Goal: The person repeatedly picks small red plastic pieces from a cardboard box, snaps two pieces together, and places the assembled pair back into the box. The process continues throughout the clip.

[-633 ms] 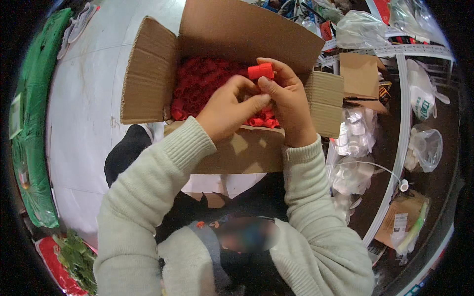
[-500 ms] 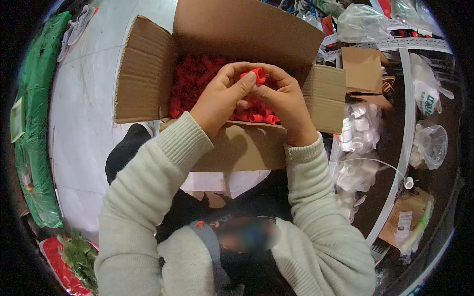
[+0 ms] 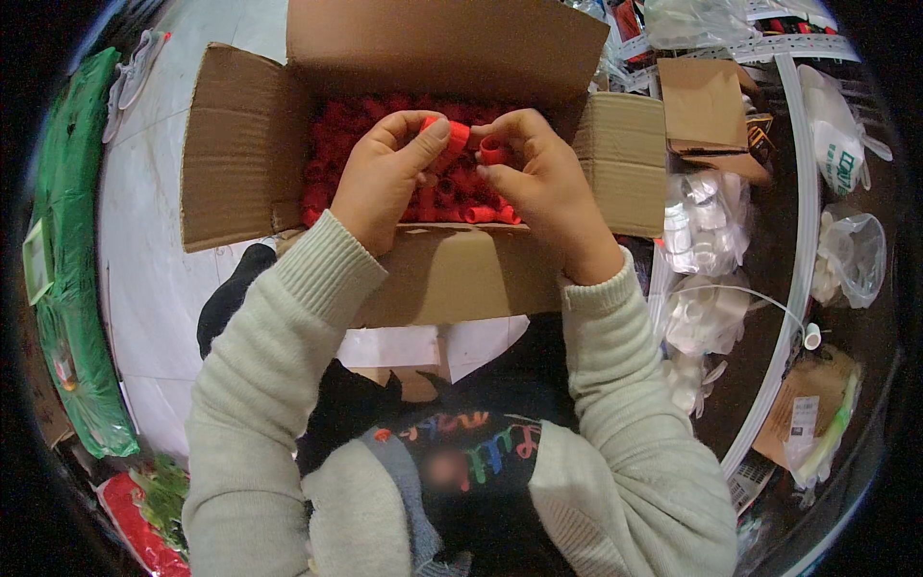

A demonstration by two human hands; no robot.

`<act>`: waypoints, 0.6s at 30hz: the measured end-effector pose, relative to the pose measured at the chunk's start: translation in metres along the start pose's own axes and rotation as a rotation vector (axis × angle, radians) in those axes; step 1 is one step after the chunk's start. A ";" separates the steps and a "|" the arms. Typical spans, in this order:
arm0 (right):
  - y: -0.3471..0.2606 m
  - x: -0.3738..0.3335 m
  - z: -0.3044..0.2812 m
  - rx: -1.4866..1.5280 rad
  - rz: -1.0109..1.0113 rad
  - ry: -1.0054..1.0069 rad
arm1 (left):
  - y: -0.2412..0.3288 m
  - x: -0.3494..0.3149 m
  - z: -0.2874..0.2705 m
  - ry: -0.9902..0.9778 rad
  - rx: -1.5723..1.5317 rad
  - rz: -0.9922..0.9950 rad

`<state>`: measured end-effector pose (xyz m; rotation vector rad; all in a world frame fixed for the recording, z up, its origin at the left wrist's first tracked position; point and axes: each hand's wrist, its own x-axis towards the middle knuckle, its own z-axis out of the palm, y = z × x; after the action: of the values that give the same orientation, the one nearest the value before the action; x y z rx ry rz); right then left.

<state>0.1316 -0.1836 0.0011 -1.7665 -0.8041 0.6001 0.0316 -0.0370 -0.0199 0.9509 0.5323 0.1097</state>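
Note:
Over an open cardboard box, both of my hands are raised side by side. Thumb and fingers of my left hand pinch a short red tube-shaped fitting. My right hand grips a second red fitting, its round open end turned toward me. The two fittings are apart, with a small gap between them. Beneath the hands, the box holds a heap of similar red fittings, some with their hollow ends showing near the front wall.
The box flaps spread outward on both sides. To the right, a shelf with a white edge carries plastic bags and a small carton. A long green wrapped bundle lies at the left.
My hands have moved apart; earlier they were together around a red fitting. Now each holds a separate fitting. The view has shifted slightly, so the box appears farther left and up.

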 end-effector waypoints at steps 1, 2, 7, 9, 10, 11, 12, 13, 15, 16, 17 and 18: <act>0.000 0.000 -0.001 -0.090 -0.049 -0.013 | 0.001 -0.001 0.001 -0.003 0.033 -0.004; 0.000 0.000 -0.002 -0.180 -0.099 -0.026 | 0.001 -0.002 0.002 -0.005 0.066 -0.006; 0.000 0.001 0.003 -0.187 -0.109 0.043 | -0.002 0.001 0.004 -0.027 0.027 -0.039; -0.006 0.001 0.006 -0.247 -0.072 0.041 | -0.001 0.001 0.005 -0.026 0.059 -0.037; -0.012 0.000 0.007 -0.310 -0.047 0.028 | -0.001 -0.001 0.007 -0.011 0.082 -0.030; -0.015 -0.001 0.008 -0.373 -0.022 0.015 | 0.000 -0.002 0.008 0.002 0.105 -0.023; -0.015 -0.001 0.009 -0.388 -0.068 0.025 | 0.000 -0.003 0.008 0.002 0.139 -0.014; -0.015 -0.001 0.010 -0.402 -0.113 0.034 | -0.001 -0.003 0.008 0.003 0.172 -0.005; -0.013 -0.001 0.012 -0.383 -0.140 0.049 | -0.001 -0.004 0.007 -0.002 0.201 0.003; -0.012 0.000 0.012 -0.351 -0.122 0.057 | 0.000 -0.004 0.007 -0.010 0.195 0.002; -0.011 0.000 0.012 -0.319 -0.104 0.064 | 0.000 -0.004 0.007 -0.017 0.190 0.002; -0.010 0.001 0.013 -0.270 -0.108 0.094 | 0.001 -0.003 0.006 -0.011 0.143 -0.031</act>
<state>0.1207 -0.1727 0.0060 -1.9645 -0.9426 0.3455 0.0317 -0.0419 -0.0154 1.0818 0.5496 0.0391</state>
